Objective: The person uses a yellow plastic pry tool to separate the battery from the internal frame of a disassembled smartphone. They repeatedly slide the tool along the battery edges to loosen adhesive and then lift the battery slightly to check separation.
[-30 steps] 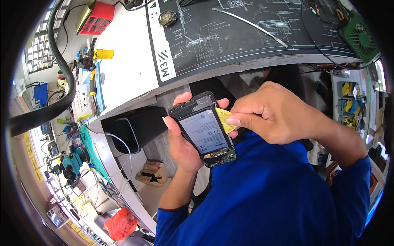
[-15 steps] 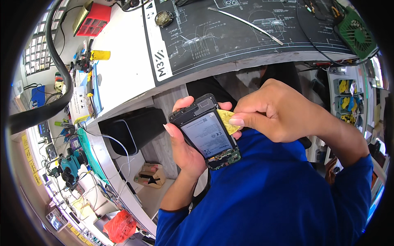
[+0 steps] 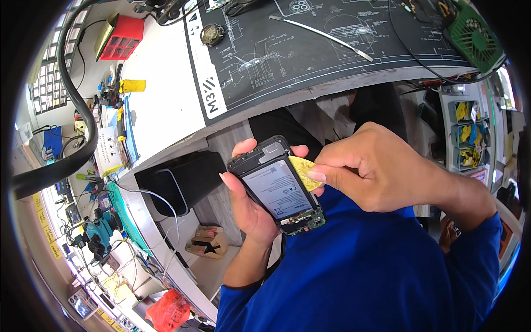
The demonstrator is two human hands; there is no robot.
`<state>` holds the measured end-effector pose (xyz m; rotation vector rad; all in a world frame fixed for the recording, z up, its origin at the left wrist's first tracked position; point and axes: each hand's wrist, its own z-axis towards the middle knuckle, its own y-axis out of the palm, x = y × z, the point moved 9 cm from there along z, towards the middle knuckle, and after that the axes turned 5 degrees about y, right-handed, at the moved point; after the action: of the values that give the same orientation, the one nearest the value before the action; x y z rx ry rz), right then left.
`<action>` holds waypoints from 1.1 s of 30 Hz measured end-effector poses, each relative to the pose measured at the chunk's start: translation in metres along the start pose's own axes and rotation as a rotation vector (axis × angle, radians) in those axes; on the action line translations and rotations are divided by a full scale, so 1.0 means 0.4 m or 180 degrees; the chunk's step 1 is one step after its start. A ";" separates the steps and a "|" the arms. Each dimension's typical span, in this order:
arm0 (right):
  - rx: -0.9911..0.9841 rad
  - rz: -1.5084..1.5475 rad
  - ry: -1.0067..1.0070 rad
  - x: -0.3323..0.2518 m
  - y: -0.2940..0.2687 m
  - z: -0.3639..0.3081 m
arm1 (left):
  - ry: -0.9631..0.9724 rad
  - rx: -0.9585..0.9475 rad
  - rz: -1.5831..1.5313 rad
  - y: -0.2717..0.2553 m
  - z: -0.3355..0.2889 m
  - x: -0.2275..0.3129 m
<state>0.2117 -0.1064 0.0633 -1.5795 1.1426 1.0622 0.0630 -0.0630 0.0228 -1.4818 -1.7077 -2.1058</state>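
The phone frame (image 3: 255, 160) looks plastic, the battery (image 3: 275, 188) smooth.

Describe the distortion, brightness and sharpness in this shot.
Head view: fisheye bends the front edge of the desk into a curve and leaves the corners black; head view: the desk's white top is very bright, almost without detail; head view: the opened phone and the yellow pick look fairly sharp, without strong glare.

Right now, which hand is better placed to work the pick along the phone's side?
Likely the right hand: it pinches the yellow pick at the side of the phone, while the left hand grips the phone.
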 end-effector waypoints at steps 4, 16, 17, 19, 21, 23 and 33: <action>-0.0120 -0.0072 0.0179 0.010 0.002 -0.002 | -0.0105 -0.0024 0.0489 0.004 -0.011 -0.004; -0.0206 -0.0350 -0.0390 0.004 0.001 0.032 | -0.0521 0.0092 0.0522 -0.006 -0.022 -0.030; -0.0231 -0.0407 -0.0347 0.008 0.002 0.037 | -0.0540 0.0102 0.0553 -0.011 -0.022 -0.029; -0.0228 -0.0491 -0.0257 0.024 0.006 0.052 | -0.0530 0.0221 0.0687 -0.021 -0.020 -0.028; -0.0184 -0.0532 -0.0249 0.032 0.005 0.064 | -0.0493 0.0424 0.0898 -0.024 -0.011 -0.023; -0.0523 -0.0517 0.0243 0.060 0.006 0.077 | -0.0462 0.0442 0.0608 -0.016 0.008 -0.017; -0.0503 -0.0929 0.0194 -0.002 -0.032 0.040 | -0.0220 -0.0009 0.0578 0.011 0.046 -0.006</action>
<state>0.2216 -0.0887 0.0627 -1.8489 0.8502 0.9325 0.0781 -0.0516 0.0231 -1.6594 -1.5258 -1.9884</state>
